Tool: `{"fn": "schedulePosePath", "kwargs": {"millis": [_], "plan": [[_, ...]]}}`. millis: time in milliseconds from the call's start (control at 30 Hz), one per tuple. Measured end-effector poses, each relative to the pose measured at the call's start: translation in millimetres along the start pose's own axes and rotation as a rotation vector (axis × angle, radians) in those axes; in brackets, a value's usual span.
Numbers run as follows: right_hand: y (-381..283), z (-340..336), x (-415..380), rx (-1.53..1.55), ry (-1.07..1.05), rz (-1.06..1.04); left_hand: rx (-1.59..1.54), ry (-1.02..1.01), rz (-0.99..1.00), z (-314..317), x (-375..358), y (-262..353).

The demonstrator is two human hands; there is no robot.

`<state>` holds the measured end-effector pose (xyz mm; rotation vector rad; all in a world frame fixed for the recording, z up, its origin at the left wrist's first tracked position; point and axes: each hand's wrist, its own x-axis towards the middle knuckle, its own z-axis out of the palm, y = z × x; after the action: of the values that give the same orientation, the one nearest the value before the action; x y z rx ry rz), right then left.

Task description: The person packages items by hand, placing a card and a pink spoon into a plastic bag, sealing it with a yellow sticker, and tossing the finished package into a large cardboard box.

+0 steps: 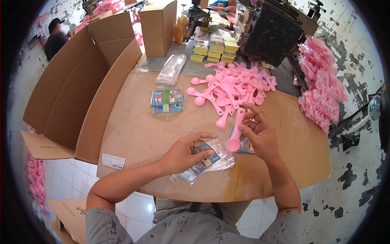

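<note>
My left hand (187, 153) pinches a blue printed card (206, 158) that lies at a clear plastic bag (224, 160) near the table's front edge. In my right hand (256, 132) is a pink spoon (235, 134), held upright by its handle with the bowl down, just right of the bag. Partly behind that spoon and hand lie more blue cards (246, 145). A heap of pink spoons (239, 83) spreads over the table beyond my right hand. Blue card bundles (167, 101) with a green band lie left of the heap.
An open cardboard box (97, 97) stands at the left. Clear bags (172, 70) lie on the cardboard-covered table (134, 134). Behind are stacked cards (215, 46) and a black machine (271, 30). Bagged pink spoons (321, 85) hang at right. A person (55, 40) is at far left.
</note>
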<state>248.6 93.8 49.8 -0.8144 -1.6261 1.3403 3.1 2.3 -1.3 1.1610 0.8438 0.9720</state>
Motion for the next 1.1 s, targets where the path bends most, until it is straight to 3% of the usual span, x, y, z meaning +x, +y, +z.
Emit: {"fn": "schedulePosePath", "kwargs": {"millis": [133,333,400,533,633,733,867,933,1033,1100], "plan": [[-7,23,5,0.112,0.01,-0.074,0.039,0.026,0.031,2,0,-4],[7,31,0,0.037,-0.083,0.015,0.073,0.038,-0.014,-1,-2,1],[11,41,-4,0.102,-0.005,-0.049,0.087,0.018,-0.014,-2,-2,3],[23,46,-12,0.159,-0.018,-0.1,0.145,0.023,-0.117,-4,-3,10],[34,36,-13,0.008,-0.11,-0.135,0.031,-0.02,-0.03,-7,-1,1],[21,17,-2,-0.282,-0.389,-0.264,-0.058,-0.092,0.027,-6,0,4],[25,12,7,0.161,-0.404,-0.031,-0.075,-0.106,0.009,-5,0,9],[16,16,4,0.142,-0.347,0.037,-0.084,-0.124,0.014,-5,-1,9],[22,16,4,-0.062,-0.52,-0.129,-0.098,-0.187,0.02,-6,0,4],[8,23,1,-0.024,-0.465,-0.048,-0.126,-0.281,-0.041,-10,-2,4]]}}
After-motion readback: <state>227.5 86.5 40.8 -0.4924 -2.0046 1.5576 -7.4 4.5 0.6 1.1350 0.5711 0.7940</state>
